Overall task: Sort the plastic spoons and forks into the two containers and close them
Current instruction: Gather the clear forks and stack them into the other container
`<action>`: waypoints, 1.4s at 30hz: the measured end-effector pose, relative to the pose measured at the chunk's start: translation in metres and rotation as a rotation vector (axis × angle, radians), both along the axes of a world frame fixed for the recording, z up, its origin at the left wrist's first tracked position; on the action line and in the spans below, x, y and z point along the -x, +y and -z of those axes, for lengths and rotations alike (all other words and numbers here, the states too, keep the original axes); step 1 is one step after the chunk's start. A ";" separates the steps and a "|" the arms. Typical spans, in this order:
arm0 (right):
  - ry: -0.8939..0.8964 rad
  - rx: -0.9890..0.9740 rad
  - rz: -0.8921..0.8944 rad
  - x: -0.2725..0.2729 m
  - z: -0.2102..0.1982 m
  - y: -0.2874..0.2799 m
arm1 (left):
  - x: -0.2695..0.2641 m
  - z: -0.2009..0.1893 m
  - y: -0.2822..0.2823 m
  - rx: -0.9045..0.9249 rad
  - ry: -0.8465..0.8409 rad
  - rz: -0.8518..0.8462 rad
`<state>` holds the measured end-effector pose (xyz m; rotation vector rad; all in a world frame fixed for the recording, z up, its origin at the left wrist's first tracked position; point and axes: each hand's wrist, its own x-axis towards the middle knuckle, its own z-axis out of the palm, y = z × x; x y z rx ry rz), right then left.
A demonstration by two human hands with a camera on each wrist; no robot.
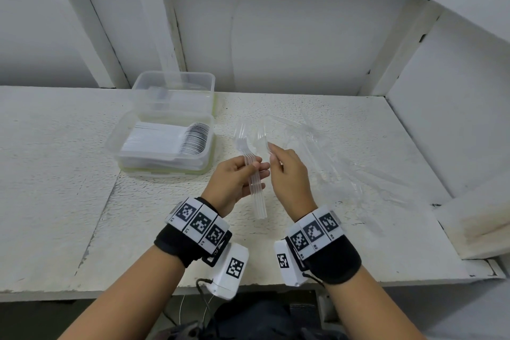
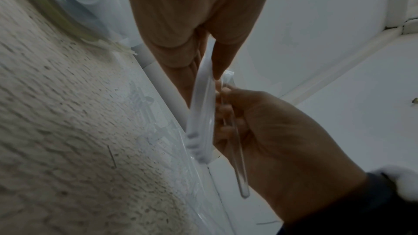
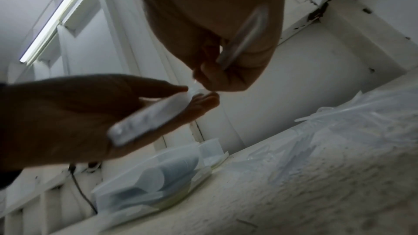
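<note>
My left hand grips a bundle of several clear plastic forks, tines pointing away from me. Just to its right, my right hand pinches a single clear fork by the neck. The left wrist view shows the bundle under my left fingers and the single fork running through my right hand. To the left stands an open clear container packed with stacked white spoons. A second clear container stands behind it; what it holds is unclear.
Loose clear forks lie scattered on the white table to the right of my hands, hard to see against the surface. A white wall and shelf frame close off the back and right. The spoon container rests on a green-edged lid.
</note>
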<state>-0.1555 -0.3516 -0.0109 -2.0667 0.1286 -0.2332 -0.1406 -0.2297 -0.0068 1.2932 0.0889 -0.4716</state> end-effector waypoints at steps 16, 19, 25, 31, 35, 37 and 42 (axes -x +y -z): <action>-0.077 -0.163 -0.005 -0.007 -0.002 0.020 | 0.000 -0.007 0.006 0.011 -0.080 0.014; -0.003 -0.287 -0.063 -0.009 -0.003 0.022 | -0.002 -0.007 0.009 -0.045 -0.056 0.064; -0.034 -0.078 -0.158 -0.012 -0.008 0.006 | -0.013 -0.017 0.028 -0.266 -0.056 0.203; -0.564 0.694 -0.198 -0.027 -0.027 -0.008 | -0.038 -0.041 0.052 -0.790 -0.299 0.546; -0.666 1.099 -0.488 -0.042 -0.034 -0.007 | -0.051 -0.058 0.061 -1.152 -0.522 0.722; -0.678 1.150 -0.571 -0.048 -0.033 -0.003 | -0.056 -0.061 0.065 -1.198 -0.557 0.708; -0.666 1.067 -0.663 -0.064 -0.033 0.008 | -0.070 -0.067 0.077 -1.170 -0.540 0.682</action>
